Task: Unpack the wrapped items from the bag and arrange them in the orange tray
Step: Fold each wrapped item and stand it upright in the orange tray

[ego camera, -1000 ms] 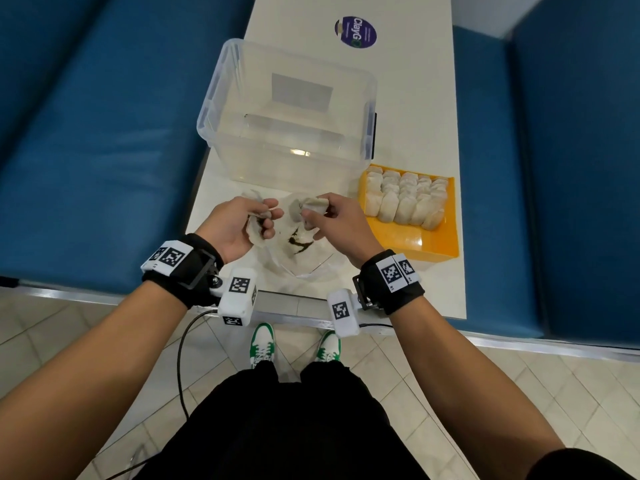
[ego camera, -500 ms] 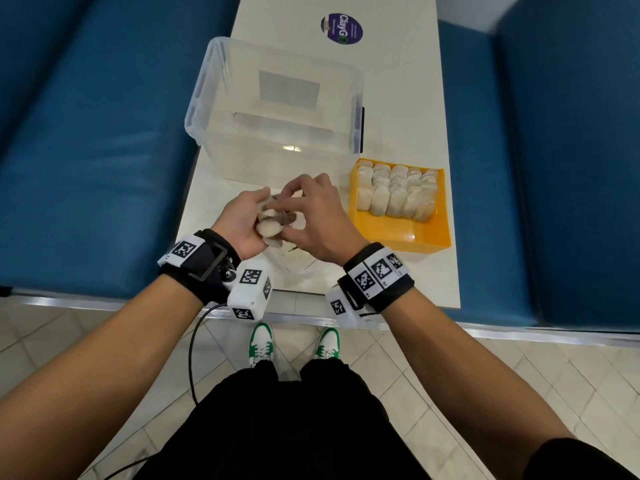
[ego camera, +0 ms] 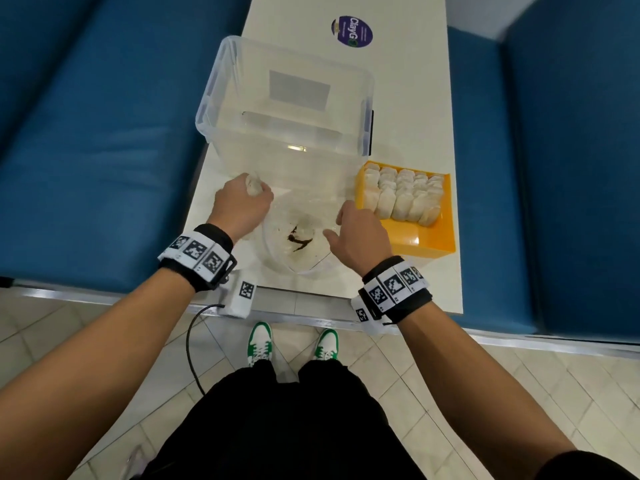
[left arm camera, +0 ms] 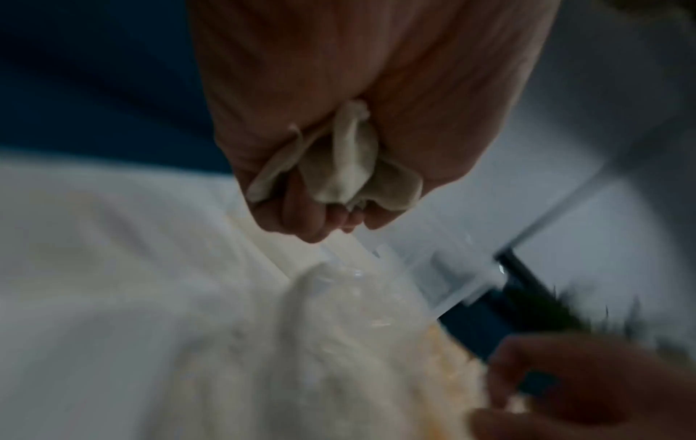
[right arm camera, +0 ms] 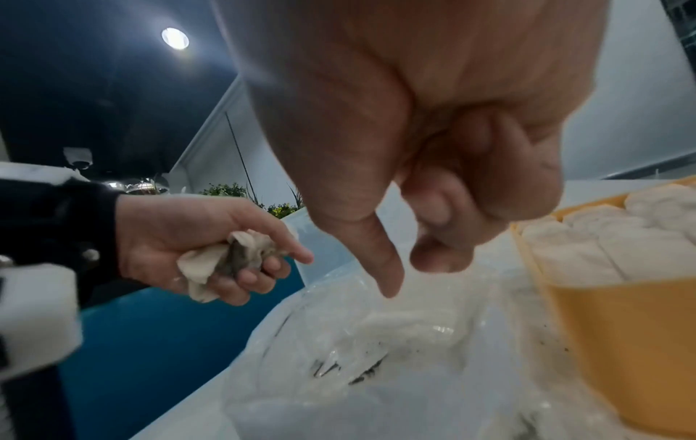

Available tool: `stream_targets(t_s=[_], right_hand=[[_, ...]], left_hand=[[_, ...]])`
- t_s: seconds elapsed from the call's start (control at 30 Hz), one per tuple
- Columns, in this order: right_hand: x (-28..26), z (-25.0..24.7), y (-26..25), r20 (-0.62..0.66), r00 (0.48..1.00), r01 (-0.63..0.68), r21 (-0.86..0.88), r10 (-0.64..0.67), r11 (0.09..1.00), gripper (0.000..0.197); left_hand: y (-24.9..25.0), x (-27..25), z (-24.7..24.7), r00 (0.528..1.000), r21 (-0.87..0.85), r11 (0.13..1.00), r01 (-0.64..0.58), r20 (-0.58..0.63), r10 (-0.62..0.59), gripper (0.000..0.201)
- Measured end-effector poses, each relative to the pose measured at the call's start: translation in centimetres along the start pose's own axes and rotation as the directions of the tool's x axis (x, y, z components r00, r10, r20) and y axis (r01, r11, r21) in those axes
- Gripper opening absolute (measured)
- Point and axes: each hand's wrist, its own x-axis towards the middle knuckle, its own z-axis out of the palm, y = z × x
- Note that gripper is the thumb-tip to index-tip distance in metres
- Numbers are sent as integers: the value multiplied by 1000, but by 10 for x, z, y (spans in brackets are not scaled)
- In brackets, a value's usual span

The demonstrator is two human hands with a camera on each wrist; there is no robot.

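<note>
A clear plastic bag (ego camera: 298, 233) with dark crumbs lies open on the white table near its front edge. My left hand (ego camera: 242, 202) hovers at the bag's left and grips a crumpled pale wrapper (right arm camera: 226, 259) in its curled fingers; the same wrapper (left arm camera: 339, 166) shows in the left wrist view. My right hand (ego camera: 353, 230) hangs over the bag's right side, thumb down and fingers loosely curled, holding nothing. The orange tray (ego camera: 433, 237) stands right of the bag, its far half packed with rows of white wrapped items (ego camera: 401, 199). A white item (right arm camera: 406, 321) lies inside the bag.
A large clear storage box (ego camera: 287, 109) stands just behind the bag and my hands. A purple round sticker (ego camera: 351, 31) marks the far end of the white table (ego camera: 415, 98). Blue cushioned benches (ego camera: 97, 133) flank the table on both sides.
My hands were together over the bag half a second ago; they have parted. The left hand moved left and forward with the crumpled wrapper, the right moved right, holding nothing.
</note>
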Motion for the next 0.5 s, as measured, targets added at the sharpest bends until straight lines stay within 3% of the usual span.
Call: stream_targets(t_s=[0.07,0.17,0.37,0.5], right_hand=[[-4,4,0,62,997,-40,-77,44,996,48],[-1,12,4,141,986,-81,-94,94,992,55],[7,24,10,64,994,-100,167,91,981,31],[12,26,15,-4,993,-116,269,121,956,17]], left_hand=[[-6,2,0,995,289,952,-101,16,101,27],[-15,6,3,988,464,876,-134,126,84,38],[-31,10,0,990,523,850,-60,139,-15,33],[-32,15,-13,996,507,862,-4,74,-39,17]])
